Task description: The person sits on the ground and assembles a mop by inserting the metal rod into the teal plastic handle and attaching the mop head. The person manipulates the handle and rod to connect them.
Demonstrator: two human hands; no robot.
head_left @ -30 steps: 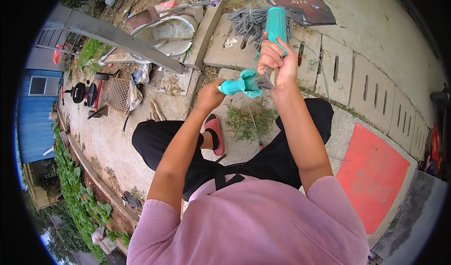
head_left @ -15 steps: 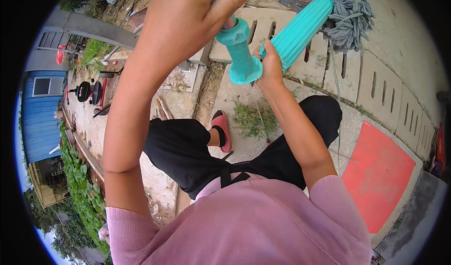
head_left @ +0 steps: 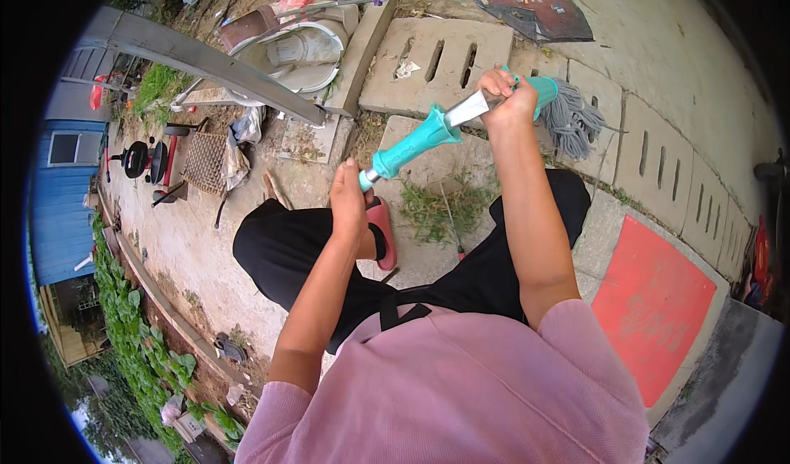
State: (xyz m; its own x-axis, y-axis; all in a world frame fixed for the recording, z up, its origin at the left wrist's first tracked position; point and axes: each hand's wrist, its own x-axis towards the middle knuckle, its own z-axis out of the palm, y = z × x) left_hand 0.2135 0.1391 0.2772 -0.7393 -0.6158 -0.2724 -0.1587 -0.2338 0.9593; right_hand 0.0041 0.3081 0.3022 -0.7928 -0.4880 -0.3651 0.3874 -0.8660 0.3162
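Observation:
A twist mop slants across in front of me, its grey yarn head at the far right. My right hand is closed around the mop beside its ribbed teal cup, which that hand partly covers. Between my hands, a bare stretch of silver pole shows, then a flared teal sleeve with a torn-looking rim. Left of the sleeve, my left hand is closed on the teal and metal pole, above my knee.
Slotted concrete slabs run ahead and to the right. A slanted grey post stands at left near a white basin. A red mat lies at right, and weeds grow between my feet.
My left hand has come down and nearer, bringing the sleeve end lower and leftward. My right hand has moved farther up and right; the mop head sits lower, and bare pole now shows between the teal parts.

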